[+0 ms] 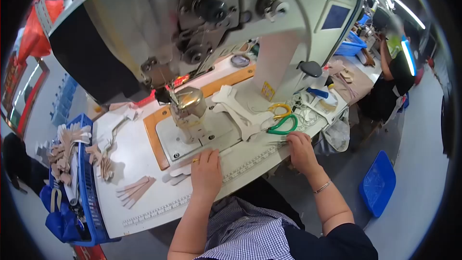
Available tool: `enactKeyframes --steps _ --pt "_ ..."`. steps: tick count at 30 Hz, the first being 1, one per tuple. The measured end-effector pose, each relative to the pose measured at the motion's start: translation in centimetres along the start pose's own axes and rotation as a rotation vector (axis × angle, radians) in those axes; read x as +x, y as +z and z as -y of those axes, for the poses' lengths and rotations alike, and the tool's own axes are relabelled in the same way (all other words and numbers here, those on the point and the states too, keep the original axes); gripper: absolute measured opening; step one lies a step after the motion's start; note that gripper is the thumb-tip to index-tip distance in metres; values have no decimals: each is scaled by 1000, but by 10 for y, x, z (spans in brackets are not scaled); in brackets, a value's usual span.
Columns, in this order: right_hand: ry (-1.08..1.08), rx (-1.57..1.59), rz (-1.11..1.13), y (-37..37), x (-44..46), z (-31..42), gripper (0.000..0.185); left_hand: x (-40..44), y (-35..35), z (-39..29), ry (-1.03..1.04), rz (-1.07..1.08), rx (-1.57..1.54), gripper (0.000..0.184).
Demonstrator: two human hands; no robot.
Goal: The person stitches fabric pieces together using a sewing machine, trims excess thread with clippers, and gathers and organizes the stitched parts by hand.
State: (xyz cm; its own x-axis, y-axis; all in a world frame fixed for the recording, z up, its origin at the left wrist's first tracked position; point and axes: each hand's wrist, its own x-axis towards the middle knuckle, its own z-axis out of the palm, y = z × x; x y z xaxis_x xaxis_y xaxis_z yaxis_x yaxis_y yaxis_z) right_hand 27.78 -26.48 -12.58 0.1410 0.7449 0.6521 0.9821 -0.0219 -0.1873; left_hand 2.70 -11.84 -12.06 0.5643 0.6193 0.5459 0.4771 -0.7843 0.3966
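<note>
My left hand (207, 171) lies at the front edge of the machine plate, fingers together over a pale, narrow piece (182, 169); whether it grips the piece is unclear. Farther right, my right hand (300, 150) is closed on thin metal tweezers (278, 142) that point left above the table ruler (252, 161). White cut pieces (237, 110) lie on the sewing machine bed, behind and between my hands. Green-handled scissors (284, 125) and a yellow handle (281, 110) are just beyond my right hand. The sewing post (189, 110) rises behind my left hand.
The large sewing machine (288, 9) overhangs the table. At left are beige strips (136, 191) and a blue basket (86, 183) of cut pieces. A blue tray (378, 183) is on the floor at right. Another person (397, 70) sits at the upper right.
</note>
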Motion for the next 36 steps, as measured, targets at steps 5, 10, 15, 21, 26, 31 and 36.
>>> enactKeyframes --steps 5,10,15,21,26,31,36 --pt "535 590 -248 7 26 31 15 -9 10 7 -4 43 11 14" --pt "159 89 112 28 85 43 15 -12 -5 -3 52 -121 -6 8" --pt "283 -266 582 41 117 37 22 -86 -21 -1 180 -392 11 8" --pt "282 -128 543 51 117 36 18 -102 -34 0 188 -347 -10 10" --pt "329 -31 560 54 118 34 24 -83 -53 -22 108 -271 255 11" --pt "432 126 191 52 88 27 43 -77 -47 -32 46 -217 555 11" --pt "233 55 -399 43 47 26 44 -84 -38 -21 71 -220 520 11"
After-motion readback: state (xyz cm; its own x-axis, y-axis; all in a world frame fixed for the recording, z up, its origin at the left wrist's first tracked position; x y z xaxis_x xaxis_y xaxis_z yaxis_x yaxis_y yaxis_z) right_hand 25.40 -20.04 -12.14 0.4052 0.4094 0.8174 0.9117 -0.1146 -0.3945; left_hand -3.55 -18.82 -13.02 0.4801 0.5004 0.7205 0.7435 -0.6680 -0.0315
